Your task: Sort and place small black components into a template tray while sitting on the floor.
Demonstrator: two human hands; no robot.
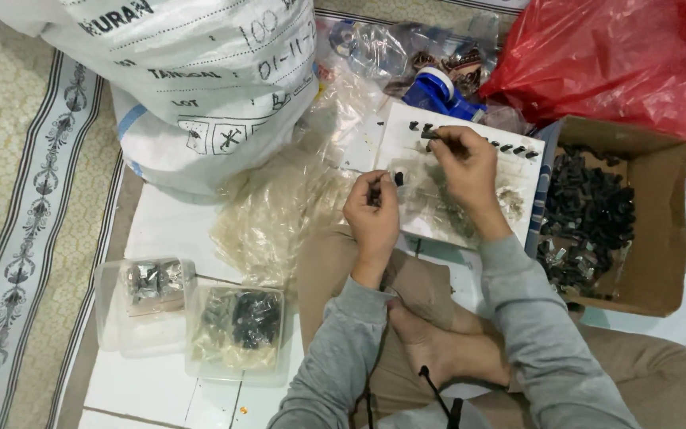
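Over the white board (pixel 510 171), the right hand (pixel 464 163) pinches a small black part (pixel 429 134); left hand (pixel 372 210) fingers grip another black piece (pixel 398 179), ready for joining.

Glossy red plastic bag (pixel 613 56); matt brown cardboard box (pixel 660 238)

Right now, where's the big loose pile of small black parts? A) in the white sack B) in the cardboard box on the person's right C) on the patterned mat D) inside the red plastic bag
B: the cardboard box beside the right hand holds the heap of small black parts; the white board carries only a few.
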